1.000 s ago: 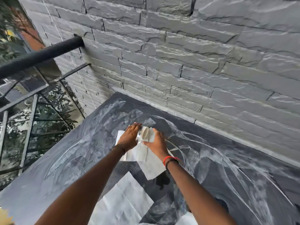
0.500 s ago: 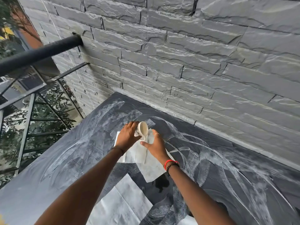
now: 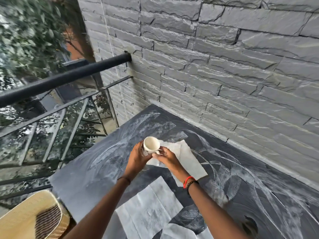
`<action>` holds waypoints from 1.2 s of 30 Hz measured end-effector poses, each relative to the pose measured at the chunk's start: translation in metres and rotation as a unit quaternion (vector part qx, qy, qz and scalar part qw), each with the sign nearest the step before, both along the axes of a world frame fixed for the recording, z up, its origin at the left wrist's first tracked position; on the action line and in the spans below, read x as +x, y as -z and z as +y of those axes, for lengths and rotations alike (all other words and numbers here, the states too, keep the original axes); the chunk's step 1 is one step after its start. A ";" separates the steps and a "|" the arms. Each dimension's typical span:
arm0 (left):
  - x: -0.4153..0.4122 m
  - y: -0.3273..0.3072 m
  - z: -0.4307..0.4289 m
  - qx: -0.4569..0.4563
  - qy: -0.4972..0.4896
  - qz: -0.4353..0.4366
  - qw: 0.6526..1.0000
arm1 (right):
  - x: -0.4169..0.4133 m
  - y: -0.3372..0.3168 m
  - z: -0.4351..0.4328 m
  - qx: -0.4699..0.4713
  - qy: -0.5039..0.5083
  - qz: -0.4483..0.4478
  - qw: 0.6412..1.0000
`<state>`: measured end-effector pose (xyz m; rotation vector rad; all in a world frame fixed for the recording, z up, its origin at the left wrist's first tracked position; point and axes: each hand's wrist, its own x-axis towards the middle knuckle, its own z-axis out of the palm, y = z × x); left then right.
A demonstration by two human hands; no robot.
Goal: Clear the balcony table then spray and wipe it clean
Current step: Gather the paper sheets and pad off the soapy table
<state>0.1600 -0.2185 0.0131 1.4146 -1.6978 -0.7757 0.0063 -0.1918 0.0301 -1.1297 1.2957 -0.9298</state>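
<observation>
Over the far corner of the worktop (image 3: 245, 185), close to the grey stone wall (image 3: 224, 69), a small white cup (image 3: 151, 144) sits between both hands, mouth tipped toward the camera. The inside looks dry, though the bottom is not fully seen. Left grip (image 3: 138, 156) is clamped round the cup's body, fingers curled about its side. Right grip (image 3: 167, 158) meets the handle side with fingers nearly straight; cannot tell whether they pinch the handle or only steady it. The cup is over a pale paper sheet (image 3: 187, 156), and the hands hide whether its base touches the paper. More sheets (image 3: 151, 206) lie nearer the body. The surface is dark with whitish streaks, either dust or residue. A woven chair (image 3: 32, 219) stands at lower left, and a black railing (image 3: 69, 77) runs past the open edge. Judgement: this is the clearing stage, with the cup coming off first, papers next, then spray and wipe. To do it well, lift straight up so the sheet beneath is not dragged, and level the cup before carrying in case dregs remain. The left hold looks enough alone, which would free the right to pin or gather the sheets. They look light, and a breeze could take them toward the railing side.
</observation>
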 end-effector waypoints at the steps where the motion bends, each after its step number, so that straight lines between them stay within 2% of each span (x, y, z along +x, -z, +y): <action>1: 0.013 0.001 0.009 0.003 -0.006 0.002 1.000 | 0.010 -0.003 0.005 0.003 -0.002 -0.001 1.000; 7: 0.092 0.009 0.073 0.045 -0.043 0.026 0.998 | 0.082 -0.009 0.041 -0.002 -0.078 0.044 0.996; 9: 0.122 0.008 0.102 0.039 -0.051 0.042 0.997 | 0.115 -0.010 0.058 -0.008 -0.123 0.053 0.991; 15: 0.186 0.014 0.176 -0.024 -0.106 0.052 0.993 | 0.196 -0.001 0.105 -0.052 -0.178 0.112 0.976; 22: 0.262 0.030 0.250 0.032 -0.163 0.060 0.984 | 0.282 0.013 0.152 -0.078 -0.257 0.176 0.947; 27: 0.307 0.063 0.297 0.041 -0.193 0.073 0.978 | 0.339 0.046 0.189 -0.085 -0.297 0.211 0.928; 31: 0.326 0.081 0.315 0.071 -0.185 0.071 0.978 | 0.360 0.078 0.204 -0.065 -0.296 0.234 0.924; 36: 0.361 0.136 0.336 0.117 -0.186 0.016 0.975 | 0.382 0.133 0.215 -0.044 -0.244 0.264 0.932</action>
